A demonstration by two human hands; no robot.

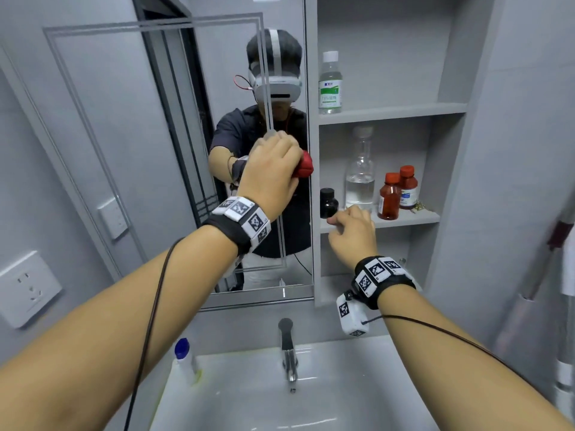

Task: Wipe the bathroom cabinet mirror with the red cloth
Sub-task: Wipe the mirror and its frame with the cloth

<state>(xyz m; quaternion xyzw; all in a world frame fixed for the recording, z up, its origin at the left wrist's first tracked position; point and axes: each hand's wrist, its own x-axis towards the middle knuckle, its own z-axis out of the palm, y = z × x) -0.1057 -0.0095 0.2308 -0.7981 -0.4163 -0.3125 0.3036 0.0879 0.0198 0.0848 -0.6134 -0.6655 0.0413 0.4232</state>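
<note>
The cabinet mirror (149,157) fills the upper left and reflects a person in a headset. My left hand (270,169) grips a bunched red cloth (304,165) and holds it against the glass near the mirror's right edge, about mid-height. Most of the cloth is hidden under the fingers. My right hand (353,236) rests with curled fingers on the front edge of the lower open shelf (413,217), just right of the mirror, and holds nothing that I can see.
Open shelves right of the mirror carry a green-labelled bottle (330,84), a clear glass bottle (360,172), two red bottles (396,195) and a small black jar (328,203). Below are a faucet (287,349), a white sink (311,396) and a blue-capped bottle (183,357). A wall socket (29,289) sits at left.
</note>
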